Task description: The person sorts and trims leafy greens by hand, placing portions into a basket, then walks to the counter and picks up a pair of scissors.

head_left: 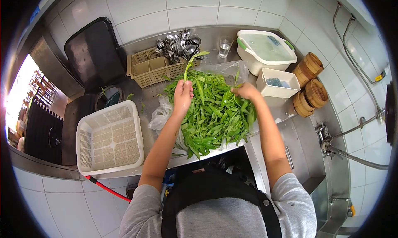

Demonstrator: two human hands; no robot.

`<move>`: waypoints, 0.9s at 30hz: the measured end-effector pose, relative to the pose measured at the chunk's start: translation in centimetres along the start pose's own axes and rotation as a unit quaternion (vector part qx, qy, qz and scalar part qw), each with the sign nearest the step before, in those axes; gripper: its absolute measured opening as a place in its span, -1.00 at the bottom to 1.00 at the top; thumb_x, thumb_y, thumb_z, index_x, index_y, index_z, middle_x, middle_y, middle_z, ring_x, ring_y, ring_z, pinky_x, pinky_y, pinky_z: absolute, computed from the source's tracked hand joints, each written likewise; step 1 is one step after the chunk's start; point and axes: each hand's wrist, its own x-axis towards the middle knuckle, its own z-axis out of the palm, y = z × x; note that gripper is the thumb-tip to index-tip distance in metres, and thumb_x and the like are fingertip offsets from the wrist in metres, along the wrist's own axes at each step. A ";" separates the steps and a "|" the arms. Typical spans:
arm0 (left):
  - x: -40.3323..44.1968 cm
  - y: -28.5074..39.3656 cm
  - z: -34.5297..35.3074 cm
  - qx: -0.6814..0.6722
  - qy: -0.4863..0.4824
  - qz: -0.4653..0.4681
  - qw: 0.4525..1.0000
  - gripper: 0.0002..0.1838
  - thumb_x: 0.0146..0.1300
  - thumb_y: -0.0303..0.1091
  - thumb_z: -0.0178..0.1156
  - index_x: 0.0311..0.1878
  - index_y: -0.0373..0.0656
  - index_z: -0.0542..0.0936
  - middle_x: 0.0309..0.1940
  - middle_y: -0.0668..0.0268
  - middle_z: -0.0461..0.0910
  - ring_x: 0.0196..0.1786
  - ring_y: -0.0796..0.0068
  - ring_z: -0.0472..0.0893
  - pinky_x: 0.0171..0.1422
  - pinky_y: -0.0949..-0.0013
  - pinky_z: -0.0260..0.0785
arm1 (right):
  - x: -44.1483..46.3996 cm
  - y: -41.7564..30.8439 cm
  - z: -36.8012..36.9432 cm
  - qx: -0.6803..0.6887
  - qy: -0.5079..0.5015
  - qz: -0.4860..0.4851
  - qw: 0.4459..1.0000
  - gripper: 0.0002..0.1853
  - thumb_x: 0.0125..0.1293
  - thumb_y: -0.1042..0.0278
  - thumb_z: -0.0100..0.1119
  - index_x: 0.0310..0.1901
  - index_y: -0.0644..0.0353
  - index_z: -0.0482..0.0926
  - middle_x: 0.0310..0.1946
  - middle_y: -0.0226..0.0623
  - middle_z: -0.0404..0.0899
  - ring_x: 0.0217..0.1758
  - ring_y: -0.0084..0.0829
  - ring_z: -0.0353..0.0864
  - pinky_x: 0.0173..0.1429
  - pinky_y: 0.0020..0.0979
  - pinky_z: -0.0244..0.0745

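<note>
Nearest is our black apron [207,188]. Beyond, leafy greens [215,119] lie on the desk [148,97]. At the greens' left, our left hand [182,96] grips a stem [188,70]; at their right, our right hand [246,91] curls, but we cannot tell its hold.

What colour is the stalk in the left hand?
The stalk is pale green; the head view shows it best.

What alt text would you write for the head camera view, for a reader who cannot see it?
A person's left hand holds a green stem over a heap of leafy greens, while the right hand touches the heap's right side. A white basket sits at left; a caddy of cutlery, a glass and a lidded tub stand behind.
</note>
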 end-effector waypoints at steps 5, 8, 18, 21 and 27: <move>0.2 0.7 0.2 0.007 -0.016 0.021 1.000 -0.77 0.37 -0.21 -0.09 -0.27 -0.16 0.42 -0.52 0.48 0.35 -0.50 0.74 0.30 -0.44 0.61 0.20 | -2.8 -2.3 -1.5 0.124 0.163 -0.077 0.976 -0.64 0.06 0.17 0.02 -0.28 0.32 0.57 -0.32 0.19 0.53 -0.16 0.06 0.54 -0.01 -0.20 0.40; 1.2 1.6 0.7 0.016 -0.002 0.082 0.997 -0.77 0.35 -0.22 -0.05 -0.29 -0.19 0.44 -0.50 0.47 0.38 -0.48 0.75 0.29 -0.44 0.60 0.17 | -5.7 -5.0 -4.4 0.096 0.171 -0.123 0.973 -0.68 0.09 0.19 0.00 -0.28 0.28 0.55 -0.36 0.12 0.54 -0.21 0.06 0.52 -0.08 -0.14 0.39; 4.5 1.1 5.4 0.107 -0.074 0.195 0.972 -0.77 0.34 -0.26 -0.05 -0.27 -0.23 0.48 -0.59 0.38 0.40 -0.51 0.60 0.32 -0.38 0.47 0.22 | -8.1 -7.1 -4.1 -0.078 0.273 -0.371 0.884 -0.86 0.07 0.34 0.02 -0.38 0.21 0.47 -0.44 -0.21 0.49 -0.29 -0.13 0.51 -0.26 -0.18 0.43; 2.1 2.3 6.5 0.025 -0.157 0.040 0.986 -0.77 0.36 -0.26 -0.08 -0.26 -0.24 0.42 -0.59 0.40 0.31 -0.51 0.63 0.29 -0.41 0.47 0.21 | -7.6 -6.4 -3.5 -0.083 0.330 -0.379 0.861 -0.89 0.05 0.37 0.04 -0.42 0.21 0.45 -0.47 -0.23 0.47 -0.34 -0.14 0.49 -0.31 -0.25 0.42; 1.1 1.0 8.1 0.031 -0.199 0.074 0.977 -0.77 0.39 -0.20 -0.13 -0.23 -0.14 0.40 -0.47 0.51 0.34 -0.44 0.74 0.29 -0.35 0.59 0.20 | -3.9 -2.7 0.2 0.313 0.357 -0.258 0.841 -0.87 0.15 0.40 0.04 -0.51 0.19 0.41 -0.66 -0.36 0.31 -0.56 -0.52 0.38 -0.46 -0.44 0.25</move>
